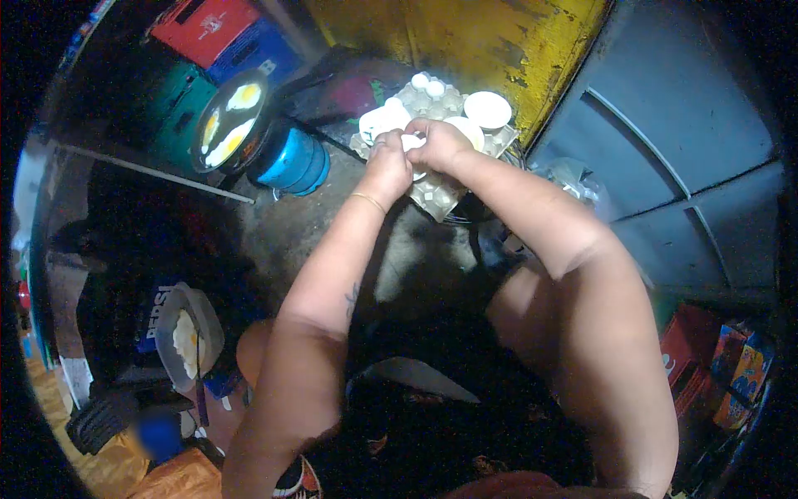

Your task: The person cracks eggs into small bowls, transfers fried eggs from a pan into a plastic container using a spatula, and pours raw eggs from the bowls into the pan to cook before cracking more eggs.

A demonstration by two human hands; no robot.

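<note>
My left hand (387, 166) and my right hand (442, 148) meet over a cardboard egg tray (434, 196). The fingers of both are closed around a white egg (412, 143), which they partly cover. Whether its shell is cracked I cannot tell. Several white eggs, among them one egg (435, 87), sit at the far end of the tray. A white bowl (488, 110) rests at the tray's right side, and another pale round dish (467, 130) is partly behind my right hand. Bright white things (381, 121) beyond my left hand are overexposed.
Left of the tray, a dark pan (226, 116) with several frying eggs stands above a blue gas cylinder (293, 162). A plastic container (213, 326) holding fried eggs (186, 343) is at lower left. Stacked crates (208, 33), a yellow wall (482, 37) and grey metal panels (657, 100) surround me.
</note>
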